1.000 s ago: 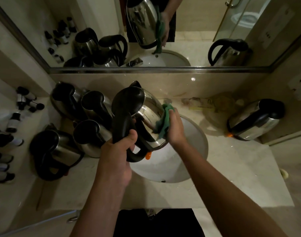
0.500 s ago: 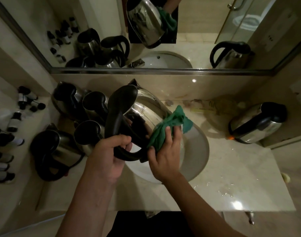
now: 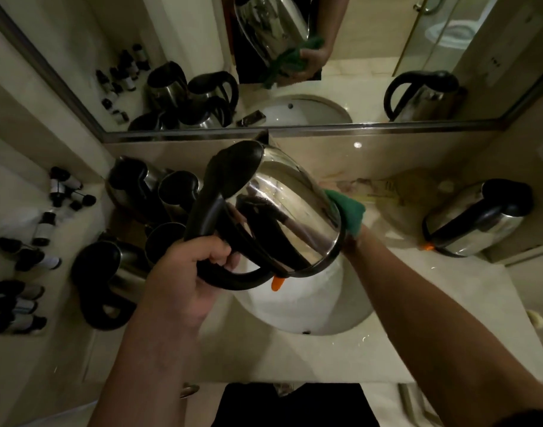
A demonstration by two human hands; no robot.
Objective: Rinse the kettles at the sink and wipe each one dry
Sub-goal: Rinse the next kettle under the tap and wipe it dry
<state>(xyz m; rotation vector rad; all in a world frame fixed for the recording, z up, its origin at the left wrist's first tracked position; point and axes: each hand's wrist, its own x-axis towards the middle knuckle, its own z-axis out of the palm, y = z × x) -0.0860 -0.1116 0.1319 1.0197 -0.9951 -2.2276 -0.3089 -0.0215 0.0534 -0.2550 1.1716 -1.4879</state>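
Left hand (image 3: 187,282) gripped the black handle, holding the kettle (image 3: 282,208) tilted over the sink (image 3: 350,315). Right hand (image 3: 350,238), mostly hidden, pressed a green cloth (image 3: 347,208) against its far side; grip unclear. Rigid steel, probably slippery wet: handle offered the surest hold.

Tilted kettle (image 3: 288,208) in left hand (image 3: 187,278), over sink (image 3: 295,306)

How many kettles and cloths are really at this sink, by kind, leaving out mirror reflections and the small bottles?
Held kettle: 1
Kettles left of the sink, at: 4
Kettle on the right: 1
Green cloth: 1
Total: 7
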